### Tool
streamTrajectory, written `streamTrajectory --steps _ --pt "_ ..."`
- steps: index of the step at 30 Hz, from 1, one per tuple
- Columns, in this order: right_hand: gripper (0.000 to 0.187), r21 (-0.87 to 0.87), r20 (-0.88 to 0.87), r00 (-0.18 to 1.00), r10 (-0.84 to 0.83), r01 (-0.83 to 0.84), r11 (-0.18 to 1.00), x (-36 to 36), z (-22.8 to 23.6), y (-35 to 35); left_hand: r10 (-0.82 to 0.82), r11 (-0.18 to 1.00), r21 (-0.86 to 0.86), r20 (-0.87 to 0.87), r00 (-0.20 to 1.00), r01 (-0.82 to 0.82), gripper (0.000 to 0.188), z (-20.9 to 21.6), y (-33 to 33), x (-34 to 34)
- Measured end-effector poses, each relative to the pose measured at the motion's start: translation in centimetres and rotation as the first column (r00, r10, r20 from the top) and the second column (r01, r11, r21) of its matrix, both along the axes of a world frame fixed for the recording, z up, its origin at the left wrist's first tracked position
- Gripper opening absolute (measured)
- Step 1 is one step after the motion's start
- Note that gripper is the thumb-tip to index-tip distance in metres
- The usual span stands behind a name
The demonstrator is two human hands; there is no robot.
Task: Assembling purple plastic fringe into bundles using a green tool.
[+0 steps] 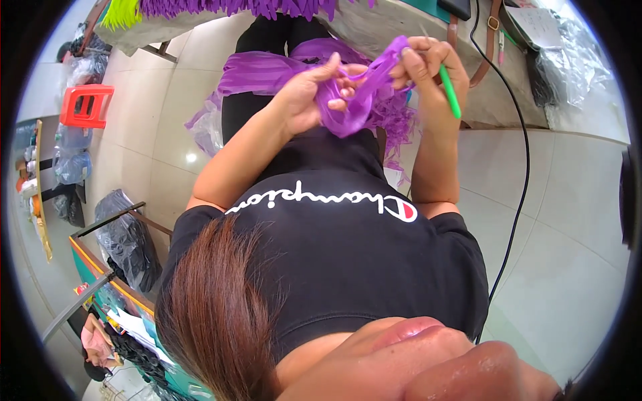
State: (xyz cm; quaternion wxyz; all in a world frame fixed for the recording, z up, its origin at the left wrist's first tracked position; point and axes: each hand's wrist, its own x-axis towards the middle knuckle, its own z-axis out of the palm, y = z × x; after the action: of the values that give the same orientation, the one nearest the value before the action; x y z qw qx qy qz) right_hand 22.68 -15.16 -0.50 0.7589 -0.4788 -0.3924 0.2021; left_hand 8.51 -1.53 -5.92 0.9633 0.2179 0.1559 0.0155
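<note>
Above my lap, both hands are on a looped strip of sheer purple fabric (358,110). My left hand (304,97) has its fingers curled round the strip's left side. My right hand (428,63) is closed, pinching the strip's upper right end between thumb and fingers. It also holds a slim green-handled tool (450,92), whose handle sticks out below the fingers; its exact kind I cannot tell. More purple fabric (261,72) lies across my thighs, and a fringed purple bunch (394,123) hangs beside my right forearm.
Ahead, a cloth-covered table (394,30) carries purple fringe (221,5) and lime-green fringe (120,13). A black cable (521,134) runs down on the right. To the left are a red stool (87,105) and a bagged dark bundle (127,237). Another person (97,341) is behind at lower left.
</note>
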Motion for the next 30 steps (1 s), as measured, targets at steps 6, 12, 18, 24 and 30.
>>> streamTrajectory --steps 6,12,18,24,30 --pt "0.029 -0.055 0.124 0.984 0.128 -0.122 0.991 -2.4 0.0 -0.2 -0.095 0.984 -0.134 0.168 0.981 0.118 0.034 1.5 -1.0 -0.8" --pt "0.032 -0.14 0.267 0.941 0.209 -0.176 0.974 -3.3 -0.3 -0.9 0.136 0.97 0.202 0.002 0.991 -0.134 0.024 3.1 -1.4 -1.2" --pt "0.028 -0.218 0.463 0.836 0.295 -0.216 0.952 -1.8 -0.4 -1.1 0.259 0.896 0.381 -0.029 0.966 -0.229 0.019 2.3 -0.9 -1.4" --pt "0.022 0.025 0.721 0.651 -0.235 0.315 0.949 2.2 -0.1 1.7 0.272 0.79 0.567 0.013 0.962 -0.231 0.022 3.4 -1.9 -1.4" --pt "0.018 -0.432 0.398 0.894 0.206 -0.015 0.902 -0.5 -1.7 1.2 0.201 0.742 0.644 0.051 0.978 -0.186 0.029 3.5 -1.0 -2.0"
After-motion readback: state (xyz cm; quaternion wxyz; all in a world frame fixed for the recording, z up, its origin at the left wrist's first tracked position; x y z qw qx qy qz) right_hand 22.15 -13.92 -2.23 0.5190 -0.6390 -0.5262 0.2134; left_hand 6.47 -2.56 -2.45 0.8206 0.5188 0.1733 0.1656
